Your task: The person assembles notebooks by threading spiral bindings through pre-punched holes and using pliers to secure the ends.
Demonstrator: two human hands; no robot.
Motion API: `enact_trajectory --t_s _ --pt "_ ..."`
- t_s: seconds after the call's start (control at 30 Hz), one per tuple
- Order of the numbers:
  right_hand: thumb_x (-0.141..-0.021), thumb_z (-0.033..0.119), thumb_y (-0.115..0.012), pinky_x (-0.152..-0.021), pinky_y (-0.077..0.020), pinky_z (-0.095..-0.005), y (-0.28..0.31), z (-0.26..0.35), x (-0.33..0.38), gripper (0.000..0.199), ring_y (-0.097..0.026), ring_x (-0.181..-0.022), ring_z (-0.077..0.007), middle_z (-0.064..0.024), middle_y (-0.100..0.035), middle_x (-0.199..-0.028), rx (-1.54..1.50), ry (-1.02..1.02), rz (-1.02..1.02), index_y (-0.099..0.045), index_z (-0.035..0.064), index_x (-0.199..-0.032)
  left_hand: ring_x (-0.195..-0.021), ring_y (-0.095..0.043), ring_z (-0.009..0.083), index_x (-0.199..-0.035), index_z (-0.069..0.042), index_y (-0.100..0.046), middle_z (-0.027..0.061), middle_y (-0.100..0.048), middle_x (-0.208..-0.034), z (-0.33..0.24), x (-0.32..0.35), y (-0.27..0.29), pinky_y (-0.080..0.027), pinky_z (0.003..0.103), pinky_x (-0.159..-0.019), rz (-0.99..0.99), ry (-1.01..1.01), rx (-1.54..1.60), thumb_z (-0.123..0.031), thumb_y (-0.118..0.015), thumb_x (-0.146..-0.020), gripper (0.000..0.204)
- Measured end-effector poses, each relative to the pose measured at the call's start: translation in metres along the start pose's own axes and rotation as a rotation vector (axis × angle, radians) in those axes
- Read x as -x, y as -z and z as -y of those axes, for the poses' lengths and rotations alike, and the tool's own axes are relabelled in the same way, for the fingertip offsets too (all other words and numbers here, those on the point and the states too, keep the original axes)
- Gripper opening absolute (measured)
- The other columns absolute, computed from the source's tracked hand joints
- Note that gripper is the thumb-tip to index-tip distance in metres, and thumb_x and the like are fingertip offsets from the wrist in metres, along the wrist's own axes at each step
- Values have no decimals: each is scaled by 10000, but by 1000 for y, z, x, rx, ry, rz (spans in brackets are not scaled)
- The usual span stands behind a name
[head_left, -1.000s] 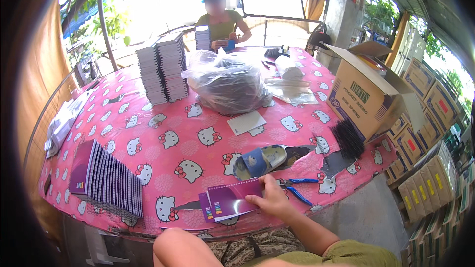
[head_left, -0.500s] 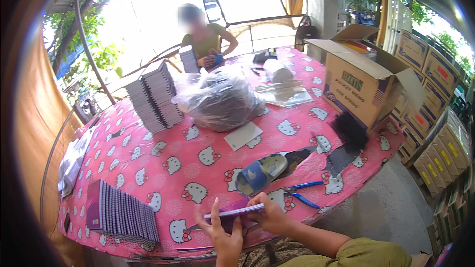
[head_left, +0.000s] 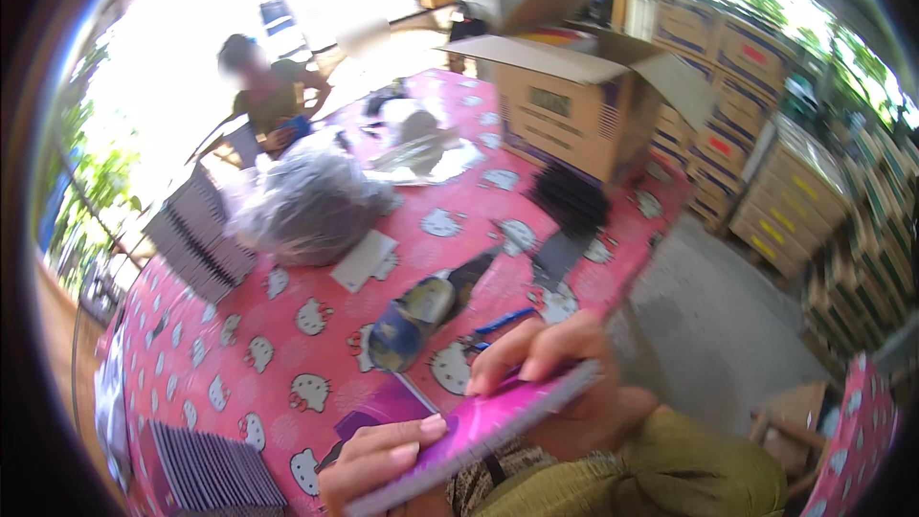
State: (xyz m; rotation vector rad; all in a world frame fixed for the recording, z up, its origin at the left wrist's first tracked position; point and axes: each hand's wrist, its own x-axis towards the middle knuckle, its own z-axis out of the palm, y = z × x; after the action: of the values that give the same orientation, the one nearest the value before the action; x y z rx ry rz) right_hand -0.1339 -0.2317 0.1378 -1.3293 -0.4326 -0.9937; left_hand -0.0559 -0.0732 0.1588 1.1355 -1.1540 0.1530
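A notebook with a pink-purple cover point(head_left: 503, 418) is held up close in front of me, tilted, its page edge toward me. My left hand point(head_left: 378, 464) grips its left end, with fingers laid over the cover. Around the right end, my right hand point(head_left: 555, 359) is closed, fingers bent over the cover. Behind the left hand, a purple cover or notebook point(head_left: 388, 404) lies on the table. Partly hidden beyond the right hand are blue-handled pliers point(head_left: 504, 322). A blue slipper point(head_left: 412, 321) rests just past them.
Spiral notebooks point(head_left: 215, 469) stand in a row at the near left; another tall stack point(head_left: 196, 235) is farther back. A plastic bag point(head_left: 311, 196), black spiral coils point(head_left: 570, 196) and an open carton point(head_left: 555, 115) occupy the table point(head_left: 278, 354). A co-worker point(head_left: 273, 101) sits across. Stacked cartons point(head_left: 732, 96) stand right.
The view has swung to the right and the notebook has come up closer. My left hand, earlier with fingers raised and spread, now lies closed over the notebook's left end.
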Motion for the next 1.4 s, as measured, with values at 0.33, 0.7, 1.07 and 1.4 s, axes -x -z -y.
enact_trajectory --t_s 0.33,0.7,1.07,1.4 --pt "-954 333 -490 -439 -479 -358 -8 161 5 267 -609 -546 -300 -218 -640 -847 540 705 -155 -468 121 -1116 -875 -631 456 -1106 -11 -433 281 -604 -993 -55 -23 -56 -552 508 -779 535 -145 688 -138 -475 -931 221" --pt "-864 78 -639 -726 -507 -313 20 110 30 315 -635 -841 -226 -156 -647 -955 578 81 -25 -501 13 -1139 -905 -647 314 -1178 -1 -464 214 -642 -970 -24 6 -52 -535 423 -848 142 -204 264 -18 -737 -774 488" --pt "-811 89 -715 -637 -493 -321 -20 -148 72 280 -664 -796 -239 -118 -649 -867 458 -512 126 -493 50 -977 -1377 -275 292 -1183 -139 -612 87 -482 -1362 50 53 5 -23 608 -1084 -262 375 -1176 -163 -753 -724 481" --pt "-710 319 -786 -800 -478 -418 123 -169 -14 524 -586 -938 -328 -193 -595 -1008 1233 -511 107 -592 -6 -1073 -729 -517 195 -806 -71 -736 37 -694 -773 67 43 40 -424 315 -716 -200 384 -968 -48 -769 -638 172"
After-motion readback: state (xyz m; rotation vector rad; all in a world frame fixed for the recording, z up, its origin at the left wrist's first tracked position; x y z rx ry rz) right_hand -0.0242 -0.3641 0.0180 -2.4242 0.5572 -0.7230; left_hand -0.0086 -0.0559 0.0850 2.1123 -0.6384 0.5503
